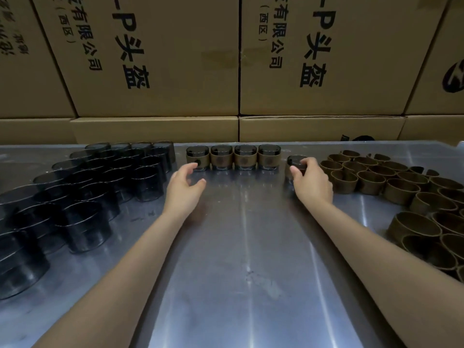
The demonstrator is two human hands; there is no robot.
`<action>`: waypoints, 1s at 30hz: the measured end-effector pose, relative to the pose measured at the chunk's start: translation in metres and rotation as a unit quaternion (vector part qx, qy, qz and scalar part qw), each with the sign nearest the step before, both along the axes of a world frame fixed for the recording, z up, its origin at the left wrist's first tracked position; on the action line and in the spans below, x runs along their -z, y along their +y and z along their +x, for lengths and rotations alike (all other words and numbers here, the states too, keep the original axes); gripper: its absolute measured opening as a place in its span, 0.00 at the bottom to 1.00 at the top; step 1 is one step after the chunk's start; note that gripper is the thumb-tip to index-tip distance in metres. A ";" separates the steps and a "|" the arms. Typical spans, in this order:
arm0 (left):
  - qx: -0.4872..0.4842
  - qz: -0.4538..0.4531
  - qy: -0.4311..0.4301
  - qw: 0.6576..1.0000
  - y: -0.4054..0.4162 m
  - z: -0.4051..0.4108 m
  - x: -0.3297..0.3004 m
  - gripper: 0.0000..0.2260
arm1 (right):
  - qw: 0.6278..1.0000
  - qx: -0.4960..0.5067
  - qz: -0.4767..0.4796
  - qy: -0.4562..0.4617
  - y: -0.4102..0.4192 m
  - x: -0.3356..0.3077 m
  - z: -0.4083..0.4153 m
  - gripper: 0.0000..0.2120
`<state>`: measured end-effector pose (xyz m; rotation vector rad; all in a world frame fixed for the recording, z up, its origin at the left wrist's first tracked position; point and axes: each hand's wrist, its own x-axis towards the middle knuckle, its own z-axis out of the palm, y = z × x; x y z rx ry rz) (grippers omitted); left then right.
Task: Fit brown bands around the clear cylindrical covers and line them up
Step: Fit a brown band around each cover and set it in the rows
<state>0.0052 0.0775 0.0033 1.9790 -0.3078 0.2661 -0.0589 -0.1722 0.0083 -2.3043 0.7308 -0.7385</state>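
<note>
Several banded covers (pixel 233 156) stand in a row at the back of the metal table (pixel 246 247), each clear cylinder wrapped in a brown band. My right hand (pixel 310 182) grips one more banded cover (pixel 296 162) just right of the row, a gap apart from it. My left hand (pixel 184 187) hovers with loosely curled fingers in front of the row's left end, holding nothing. Bare dark clear covers (pixel 82 187) crowd the left side. Loose brown bands (pixel 391 182) lie in a heap on the right.
Stacked cardboard boxes (pixel 155 71) with printed characters form a wall right behind the table's back edge. A dark object (pixel 361 138) peeks over the back right edge.
</note>
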 end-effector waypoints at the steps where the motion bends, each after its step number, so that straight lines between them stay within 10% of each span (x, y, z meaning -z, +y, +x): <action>1: -0.002 0.000 -0.003 1.000 0.000 0.009 -0.001 0.21 | 1.000 0.009 0.007 0.008 -0.003 0.000 0.008 0.21; 30: -0.020 -0.008 0.035 0.999 -0.007 0.063 -0.008 0.33 | 0.996 0.036 0.003 0.084 -0.036 -0.002 0.062 0.31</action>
